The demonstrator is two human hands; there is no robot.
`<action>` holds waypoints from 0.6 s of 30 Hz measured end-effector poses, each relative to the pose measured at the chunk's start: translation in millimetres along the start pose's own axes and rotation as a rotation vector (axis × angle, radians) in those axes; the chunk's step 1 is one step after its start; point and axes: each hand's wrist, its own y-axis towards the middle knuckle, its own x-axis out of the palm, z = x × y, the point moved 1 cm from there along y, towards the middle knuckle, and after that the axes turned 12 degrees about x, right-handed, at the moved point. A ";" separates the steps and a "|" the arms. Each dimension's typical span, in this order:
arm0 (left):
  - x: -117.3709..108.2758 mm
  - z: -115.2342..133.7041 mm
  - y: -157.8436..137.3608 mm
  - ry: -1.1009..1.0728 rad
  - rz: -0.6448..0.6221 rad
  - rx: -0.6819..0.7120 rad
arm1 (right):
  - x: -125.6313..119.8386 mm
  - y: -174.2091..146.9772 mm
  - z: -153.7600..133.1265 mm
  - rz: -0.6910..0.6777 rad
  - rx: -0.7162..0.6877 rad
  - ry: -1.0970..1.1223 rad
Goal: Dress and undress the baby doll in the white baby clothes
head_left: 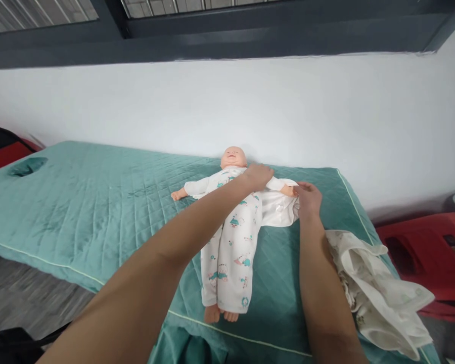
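Observation:
A baby doll (233,159) lies on its back on the green quilted bed cover, head toward the wall, arms spread. It wears white printed clothes (233,237) with long sleeves and legs; its feet are bare. My left hand (260,176) is closed over the clothing at the doll's shoulder on the right side of the view, its fingertips mostly hidden. Beside the doll's small hand, my right hand (310,197) pinches the edge of a white baby top (282,210). That cloth spreads flat beneath the doll's arm and next to its body.
Crumpled white cloth (382,293) lies at the bed's right edge. The green bed cover (98,202) has a hole (28,167) at far left. A white wall (227,106) borders the bed behind. Red plastic chairs (432,253) stand at right.

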 end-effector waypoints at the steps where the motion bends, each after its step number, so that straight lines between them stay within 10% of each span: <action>1: 1.5 0.9 0.7 -0.009 0.000 0.006 | 0.0 -0.7 -0.1 -0.009 0.020 0.026; 11: 17.8 12.6 15.9 -0.074 0.029 0.011 | 5.7 0.8 -3.8 -0.009 0.017 0.078; 18: 6.1 30.8 5.2 -0.152 0.069 -0.044 | 10.1 -23.4 -7.4 0.202 -0.438 -0.314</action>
